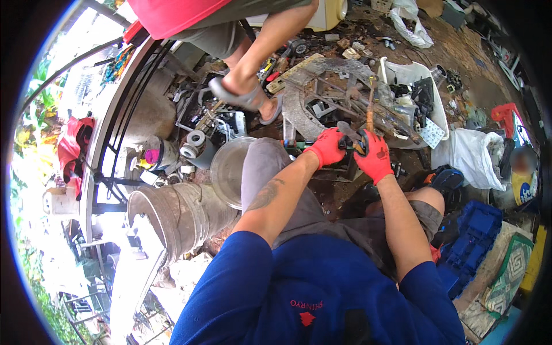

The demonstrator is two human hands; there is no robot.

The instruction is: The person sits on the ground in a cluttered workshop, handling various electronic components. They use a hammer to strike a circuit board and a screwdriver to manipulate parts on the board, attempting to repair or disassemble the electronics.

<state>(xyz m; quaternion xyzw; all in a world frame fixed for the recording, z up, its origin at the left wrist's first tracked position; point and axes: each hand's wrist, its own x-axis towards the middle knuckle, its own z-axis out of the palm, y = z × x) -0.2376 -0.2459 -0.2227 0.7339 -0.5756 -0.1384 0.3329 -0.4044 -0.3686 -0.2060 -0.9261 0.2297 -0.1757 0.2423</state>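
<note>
My left hand [329, 147], in a red work glove, is closed at a small dark part [344, 142] between my two hands. A grey, blunt metal piece [347, 130] shows just above it. My right hand [375, 158], gloved the same way, is closed close beside it, its fingers curled round something mostly hidden. An orange-brown, handle-like rod [370, 118] rises from the top of the right hand; whether the hand holds it cannot be told. Beneath the hands is a dark metal frame [340, 172]. A green and black piece [295, 144] lies left of my left hand.
Another person's sandalled foot [238, 92] is ahead on the left. A white bin [440, 106] of scrap and a white sack [468, 161] stand at right. Buckets [172, 215] sit at left, a blue plastic case [471, 241] near my right knee. Metal scrap [299, 109] covers the ground ahead.
</note>
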